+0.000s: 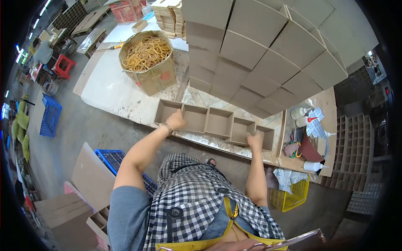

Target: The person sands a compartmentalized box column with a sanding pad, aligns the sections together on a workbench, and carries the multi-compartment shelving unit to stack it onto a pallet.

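A long, narrow grey-brown divided box [195, 119], with several compartments in a row, lies open side up along the front edge of the workbench. My left hand [176, 121] is closed on it at the divider between the two leftmost compartments. Near the other end, my right hand [254, 140] grips the box around the divider by the rightmost compartment. Some fingertips of both hands are hidden by the box walls. Just behind the box rises a tall stack of similar grey-brown boxes [255, 50].
A carton of rubber bands [155, 81] stands on the white bench top [102, 94] at left. Glue bottles [299, 113], scissors [298, 150] and papers lie on the right side. A yellow basket [295, 198] and blue crates [51, 117] are below. Someone sits far left.
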Demonstrator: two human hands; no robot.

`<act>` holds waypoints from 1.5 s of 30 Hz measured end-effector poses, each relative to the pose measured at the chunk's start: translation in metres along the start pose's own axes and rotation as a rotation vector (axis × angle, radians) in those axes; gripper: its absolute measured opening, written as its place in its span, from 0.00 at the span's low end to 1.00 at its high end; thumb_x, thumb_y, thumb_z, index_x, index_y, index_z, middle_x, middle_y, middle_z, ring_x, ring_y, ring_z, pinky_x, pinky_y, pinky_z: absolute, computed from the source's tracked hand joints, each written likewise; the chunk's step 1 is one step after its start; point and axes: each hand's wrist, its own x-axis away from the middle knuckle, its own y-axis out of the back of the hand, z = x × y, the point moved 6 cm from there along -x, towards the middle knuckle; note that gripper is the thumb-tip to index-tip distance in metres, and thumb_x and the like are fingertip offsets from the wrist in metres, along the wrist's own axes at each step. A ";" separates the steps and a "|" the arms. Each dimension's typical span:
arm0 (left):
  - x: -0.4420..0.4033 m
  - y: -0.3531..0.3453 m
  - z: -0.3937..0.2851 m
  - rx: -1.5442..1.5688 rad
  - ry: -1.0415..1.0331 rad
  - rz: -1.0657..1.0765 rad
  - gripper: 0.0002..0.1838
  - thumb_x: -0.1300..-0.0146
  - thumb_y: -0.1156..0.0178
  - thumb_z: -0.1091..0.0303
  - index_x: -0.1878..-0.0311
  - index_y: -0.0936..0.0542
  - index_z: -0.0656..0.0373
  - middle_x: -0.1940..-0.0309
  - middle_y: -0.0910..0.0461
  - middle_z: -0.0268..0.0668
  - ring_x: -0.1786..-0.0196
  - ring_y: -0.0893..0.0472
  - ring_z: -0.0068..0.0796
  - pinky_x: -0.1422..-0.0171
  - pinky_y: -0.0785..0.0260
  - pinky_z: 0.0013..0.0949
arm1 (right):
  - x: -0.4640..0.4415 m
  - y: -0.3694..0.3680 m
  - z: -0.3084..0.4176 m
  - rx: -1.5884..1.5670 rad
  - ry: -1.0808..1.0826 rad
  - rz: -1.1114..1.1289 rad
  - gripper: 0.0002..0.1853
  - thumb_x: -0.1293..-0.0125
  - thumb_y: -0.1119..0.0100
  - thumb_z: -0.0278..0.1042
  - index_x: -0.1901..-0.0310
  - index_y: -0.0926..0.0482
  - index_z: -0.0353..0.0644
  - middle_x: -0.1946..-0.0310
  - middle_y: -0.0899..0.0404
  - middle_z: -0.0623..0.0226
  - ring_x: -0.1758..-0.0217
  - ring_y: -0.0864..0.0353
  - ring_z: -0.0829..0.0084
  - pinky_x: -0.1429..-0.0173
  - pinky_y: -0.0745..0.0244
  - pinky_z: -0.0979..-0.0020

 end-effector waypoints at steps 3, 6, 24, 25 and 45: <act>-0.026 0.000 0.012 0.302 0.094 0.124 0.21 0.54 0.44 0.63 0.58 0.28 0.66 0.59 0.26 0.55 0.51 0.28 0.49 0.49 0.35 0.39 | -0.017 0.001 -0.012 -0.063 -0.032 -0.036 0.28 0.53 0.43 0.42 0.53 0.31 0.29 0.57 0.28 0.43 0.50 0.28 0.53 0.47 0.35 0.63; -0.024 0.006 -0.009 0.089 0.108 -0.089 0.17 0.52 0.46 0.63 0.60 0.26 0.64 0.61 0.25 0.54 0.54 0.26 0.50 0.50 0.34 0.41 | -0.035 -0.019 -0.018 -0.004 -0.104 0.024 0.25 0.52 0.42 0.38 0.56 0.29 0.25 0.57 0.28 0.41 0.51 0.27 0.53 0.48 0.35 0.63; 0.394 -0.028 0.139 0.542 0.990 -1.182 0.18 0.50 0.51 0.60 0.58 0.26 0.57 0.64 0.24 0.49 0.58 0.26 0.51 0.53 0.36 0.44 | 0.150 -0.131 0.150 -0.194 0.758 0.484 0.17 0.43 0.47 0.34 0.58 0.27 0.27 0.67 0.23 0.46 0.64 0.23 0.54 0.59 0.31 0.63; 0.409 -0.043 0.114 0.645 1.045 -1.172 0.18 0.50 0.51 0.60 0.58 0.25 0.59 0.64 0.24 0.49 0.58 0.26 0.51 0.53 0.36 0.45 | 0.155 -0.102 0.157 -0.107 0.836 0.471 0.16 0.44 0.47 0.34 0.59 0.27 0.29 0.67 0.23 0.45 0.64 0.23 0.52 0.59 0.31 0.62; 0.677 -0.380 0.253 1.322 2.149 -1.277 0.14 0.51 0.51 0.67 0.65 0.24 0.67 0.67 0.24 0.54 0.60 0.26 0.54 0.56 0.34 0.42 | 0.595 -0.486 0.106 0.970 1.764 0.720 0.15 0.49 0.52 0.36 0.60 0.26 0.42 0.68 0.23 0.51 0.63 0.23 0.52 0.58 0.29 0.57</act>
